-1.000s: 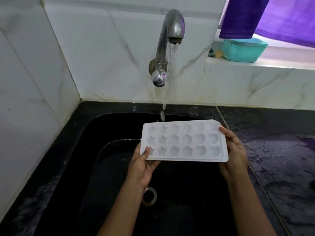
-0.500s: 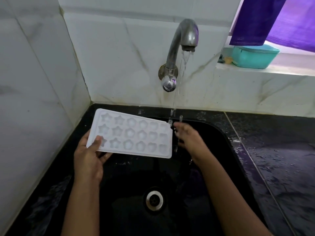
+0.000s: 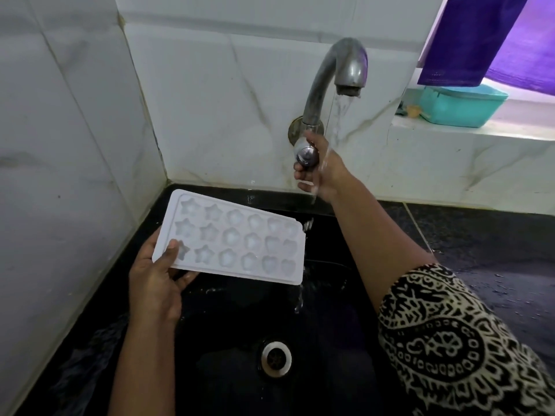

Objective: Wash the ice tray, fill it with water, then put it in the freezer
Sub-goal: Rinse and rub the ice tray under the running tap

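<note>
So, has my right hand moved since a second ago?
Yes. The right hand let go of the ice tray and rose to the tap knob, which it now grips; the left hand alone holds the tray.

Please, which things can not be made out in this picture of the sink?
1. Tap knob, head view: the right hand wraps it, hiding its position.
2. Ice tray underside, head view: it faces away and covers part of the left hand's fingers.
3. Water level in the moulds: white on white, unclear.
4. Teal tub contents: its rim hides them.
5. Freezer: outside the frame.
</note>
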{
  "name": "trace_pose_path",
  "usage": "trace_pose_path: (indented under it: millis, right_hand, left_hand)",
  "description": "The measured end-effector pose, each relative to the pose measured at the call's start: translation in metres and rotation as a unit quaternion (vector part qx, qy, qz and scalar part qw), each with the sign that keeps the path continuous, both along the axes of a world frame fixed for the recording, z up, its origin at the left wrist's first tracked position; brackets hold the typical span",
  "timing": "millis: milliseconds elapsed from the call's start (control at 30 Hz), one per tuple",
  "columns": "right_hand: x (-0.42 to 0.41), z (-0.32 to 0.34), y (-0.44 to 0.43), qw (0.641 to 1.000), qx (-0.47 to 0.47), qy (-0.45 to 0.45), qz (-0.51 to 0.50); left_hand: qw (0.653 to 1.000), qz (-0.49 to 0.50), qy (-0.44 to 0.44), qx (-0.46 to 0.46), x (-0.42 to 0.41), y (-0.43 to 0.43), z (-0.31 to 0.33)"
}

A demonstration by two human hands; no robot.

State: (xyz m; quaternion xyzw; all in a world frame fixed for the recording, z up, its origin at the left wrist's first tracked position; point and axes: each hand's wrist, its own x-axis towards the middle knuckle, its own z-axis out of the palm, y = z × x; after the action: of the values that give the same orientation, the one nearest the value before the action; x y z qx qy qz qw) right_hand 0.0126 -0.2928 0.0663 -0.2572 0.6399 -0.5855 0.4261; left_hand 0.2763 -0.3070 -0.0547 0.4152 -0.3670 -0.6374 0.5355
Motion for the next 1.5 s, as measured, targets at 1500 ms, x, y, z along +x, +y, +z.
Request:
trace_pose_path:
  millis: [1500]
  right_hand:
    - [0.022,0.020,0.197,0.985,0.002,0.132,-0.111]
  left_hand:
    - [0.972,-0.206,-0.116,-0.002,-0.032,0.069,0.097]
